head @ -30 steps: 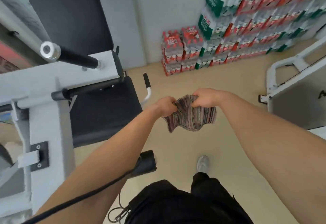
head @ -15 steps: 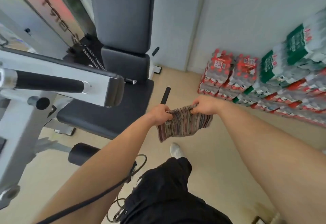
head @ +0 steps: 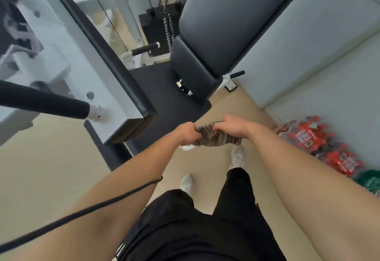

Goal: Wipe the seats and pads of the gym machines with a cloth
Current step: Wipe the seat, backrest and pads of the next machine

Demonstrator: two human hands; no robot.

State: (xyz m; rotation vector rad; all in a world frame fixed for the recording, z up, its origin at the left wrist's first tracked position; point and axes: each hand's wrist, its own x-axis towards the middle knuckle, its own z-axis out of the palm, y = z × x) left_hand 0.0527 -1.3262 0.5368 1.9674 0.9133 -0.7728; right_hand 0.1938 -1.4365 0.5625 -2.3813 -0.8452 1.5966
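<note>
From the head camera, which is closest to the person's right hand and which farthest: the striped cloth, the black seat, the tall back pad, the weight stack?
From the right hand:
1. Striped cloth, held in its grip.
2. Black seat, just ahead and left.
3. Tall back pad, upright behind the seat.
4. Weight stack, behind the seat, left of the pad.

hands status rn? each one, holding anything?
Left hand: closed, gripping the left end of the striped cloth.
Right hand: closed, gripping the cloth's right end.
</note>
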